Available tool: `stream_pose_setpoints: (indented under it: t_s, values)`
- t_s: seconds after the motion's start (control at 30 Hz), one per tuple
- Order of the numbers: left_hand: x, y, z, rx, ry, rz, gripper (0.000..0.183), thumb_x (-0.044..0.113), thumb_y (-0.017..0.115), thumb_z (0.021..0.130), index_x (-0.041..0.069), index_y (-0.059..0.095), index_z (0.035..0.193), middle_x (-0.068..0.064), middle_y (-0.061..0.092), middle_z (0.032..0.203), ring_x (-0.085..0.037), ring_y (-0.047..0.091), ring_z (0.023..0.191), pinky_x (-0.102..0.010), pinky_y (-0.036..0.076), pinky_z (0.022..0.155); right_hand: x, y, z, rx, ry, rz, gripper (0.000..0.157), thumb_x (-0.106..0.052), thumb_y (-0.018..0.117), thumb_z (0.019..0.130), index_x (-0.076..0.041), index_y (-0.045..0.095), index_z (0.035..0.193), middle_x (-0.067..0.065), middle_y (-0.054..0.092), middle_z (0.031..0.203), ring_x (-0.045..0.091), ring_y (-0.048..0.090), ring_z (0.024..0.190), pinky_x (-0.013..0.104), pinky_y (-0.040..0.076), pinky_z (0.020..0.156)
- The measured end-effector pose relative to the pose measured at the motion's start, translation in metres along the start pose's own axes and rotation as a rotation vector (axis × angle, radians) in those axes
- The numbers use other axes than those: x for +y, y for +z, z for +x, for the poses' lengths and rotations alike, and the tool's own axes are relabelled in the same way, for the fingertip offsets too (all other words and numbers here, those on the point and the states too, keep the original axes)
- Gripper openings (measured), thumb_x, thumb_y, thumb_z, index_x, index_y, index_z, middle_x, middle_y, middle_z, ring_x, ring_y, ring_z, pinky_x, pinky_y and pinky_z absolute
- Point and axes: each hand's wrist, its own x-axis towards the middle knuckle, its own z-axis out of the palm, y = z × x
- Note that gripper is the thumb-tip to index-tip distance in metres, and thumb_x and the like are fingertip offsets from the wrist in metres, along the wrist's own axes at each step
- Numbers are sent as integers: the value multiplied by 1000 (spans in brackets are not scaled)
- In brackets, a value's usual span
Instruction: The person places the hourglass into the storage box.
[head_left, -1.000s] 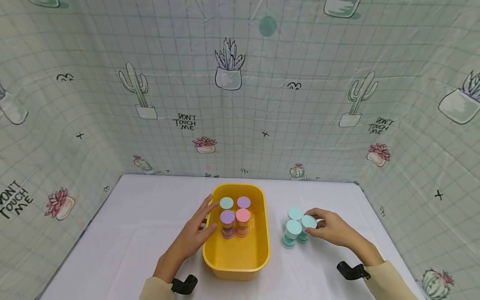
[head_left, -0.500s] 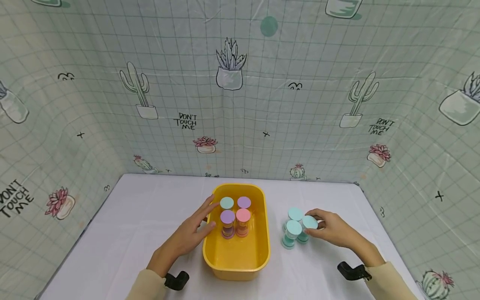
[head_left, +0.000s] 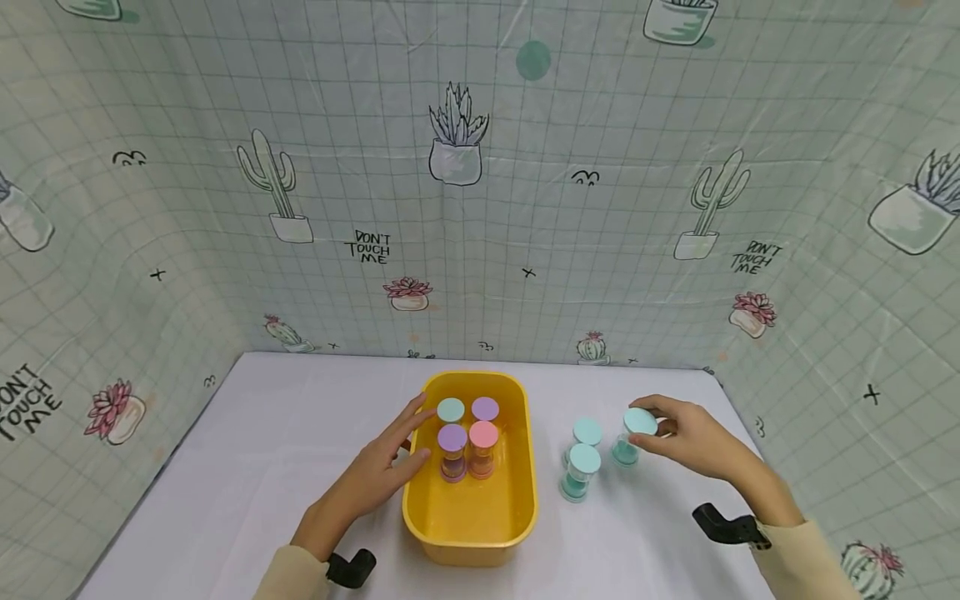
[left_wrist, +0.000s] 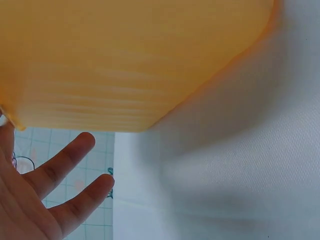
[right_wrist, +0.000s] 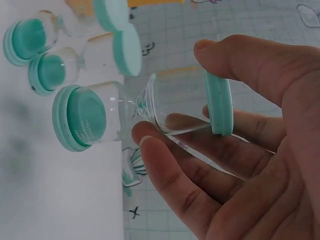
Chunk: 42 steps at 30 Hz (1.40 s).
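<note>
My right hand (head_left: 693,440) pinches a teal-capped hourglass (right_wrist: 97,117) by its top cap, thumb on one side and fingers along the glass. Teal sand fills its bottom bulb. Just left of it, two more teal hourglasses, a rear one (head_left: 587,432) and a front one (head_left: 583,461), stand upright on the table. My left hand (head_left: 378,467) rests at the left rim of a yellow bin (head_left: 471,512), its fingers spread and fairly straight. Inside the bin stand a teal hourglass (head_left: 450,409), a pink one (head_left: 483,435) and two purple ones, rear (head_left: 485,408) and front (head_left: 452,437).
A white cloth (head_left: 300,433) covers the table. Behind it and along both sides hangs a gridded curtain (head_left: 480,225) with cactus drawings. Each wrist wears a black camera mount, the left one (head_left: 351,569) close to the bin's front left corner.
My right hand has drawn its teal hourglass away from the other two, to the right and slightly back. My left hand has shifted slightly but stays at the bin's rim.
</note>
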Motion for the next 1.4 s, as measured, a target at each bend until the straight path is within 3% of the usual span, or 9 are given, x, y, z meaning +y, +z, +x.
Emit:
stream_pose_setpoints:
  t_s: [0.3,0.67,1.03,1.13,1.4]
  values:
    - [-1,-1,3,-2,-15,23,62,44,56,103,30,36,160,4,21,173,-21,58,115,-52,53,95,-32,-26,10,43,-68,-33,45,-31,76,95,-8,64,132,9,71,121,11,71,90,27,59,74]
    - [-1,1,1,0,-38,36,62,47,56,103,29,39,159,6,20,173,-21,58,117,-55,54,98,-89,-26,31,-11,-174,-16,44,-33,78,93,-13,66,130,-2,73,113,10,71,90,27,60,81]
    - [-2,-1,3,-7,-29,49,61,46,55,103,29,39,160,5,19,173,-20,58,115,-48,54,95,-142,-4,63,-204,-297,-12,46,-37,77,92,-14,65,130,-4,72,108,9,68,83,27,60,78]
    - [-1,-3,4,-26,-20,50,63,46,55,103,30,36,161,4,18,174,-22,59,117,-49,53,97,-152,7,72,-287,-346,39,44,-31,77,93,-11,65,130,-3,72,107,9,71,84,28,61,78]
    - [-1,-15,4,-123,-21,31,75,51,64,98,30,32,163,11,12,174,-23,58,121,-60,48,104,-172,42,85,-470,-416,26,36,-22,77,93,-12,66,125,-4,71,111,6,69,90,22,59,83]
